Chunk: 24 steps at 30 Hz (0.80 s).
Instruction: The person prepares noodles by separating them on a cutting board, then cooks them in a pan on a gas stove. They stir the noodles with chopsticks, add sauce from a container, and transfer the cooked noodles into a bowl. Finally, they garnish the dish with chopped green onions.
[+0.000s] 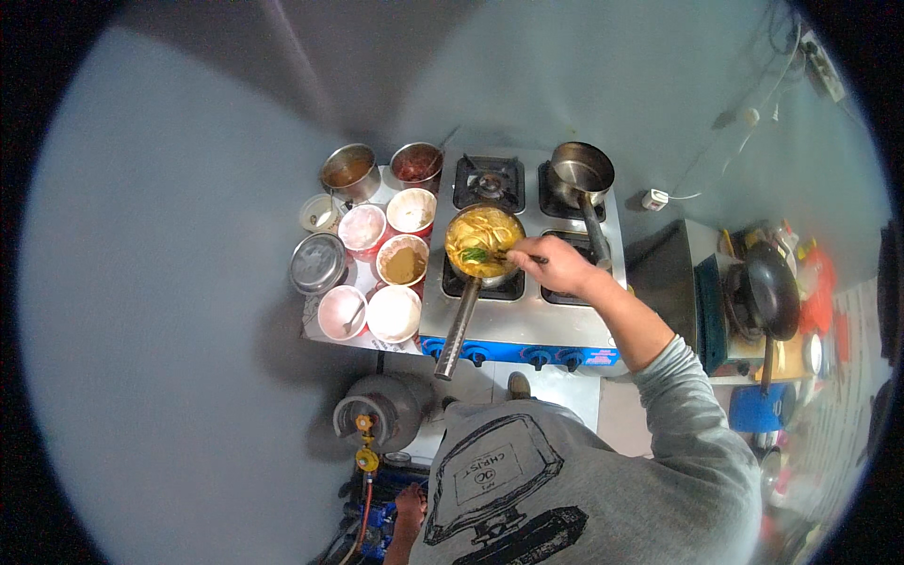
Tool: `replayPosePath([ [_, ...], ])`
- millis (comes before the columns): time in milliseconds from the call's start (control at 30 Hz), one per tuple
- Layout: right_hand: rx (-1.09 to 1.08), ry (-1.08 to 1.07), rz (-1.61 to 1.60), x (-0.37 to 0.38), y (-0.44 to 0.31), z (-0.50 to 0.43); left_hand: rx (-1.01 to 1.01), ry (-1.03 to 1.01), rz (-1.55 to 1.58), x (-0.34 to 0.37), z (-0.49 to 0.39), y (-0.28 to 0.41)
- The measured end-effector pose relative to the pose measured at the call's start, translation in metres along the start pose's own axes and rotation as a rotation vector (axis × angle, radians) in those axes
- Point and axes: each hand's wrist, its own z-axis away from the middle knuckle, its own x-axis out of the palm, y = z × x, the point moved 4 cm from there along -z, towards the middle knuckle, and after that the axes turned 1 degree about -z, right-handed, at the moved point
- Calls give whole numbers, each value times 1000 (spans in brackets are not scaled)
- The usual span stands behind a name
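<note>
A saucepan (520,220) sits on the front left burner, its long metal handle (459,328) reaching over the stove's front edge. Inside are noodles (482,227) in yellowish broth and some green leaves (474,255). My right hand (551,263) is above the pan's right rim, fingers closed around a thin dark utensil (539,260), perhaps chopsticks; its tip is down in the food beside the leaves. Low at my side, near the grey gas cylinder (409,402), hangs my left hand (411,500). Its fingers look curled and partly hidden, so whether it holds anything is unclear.
On the back right burner stands another saucepan (580,169), handle pointing toward me. Left of the stove (551,323), a side table (361,274) carries several tubs of powders or pastes, a lidded pot (318,263) and two steel pots. A wok (771,291) is at far right.
</note>
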Motion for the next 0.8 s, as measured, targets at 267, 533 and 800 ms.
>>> replayPosePath([
  [267, 431, 63, -357, -60, -17, 4, -3, 13, -7, 4, 4, 5],
  [533, 77, 230, -336, -4, -1, -16, 45, 15, -57, -7, -5, 9],
  [800, 226, 150, -353, -8, 6, 26, 60, 42, -94, -9, -2, 11],
])
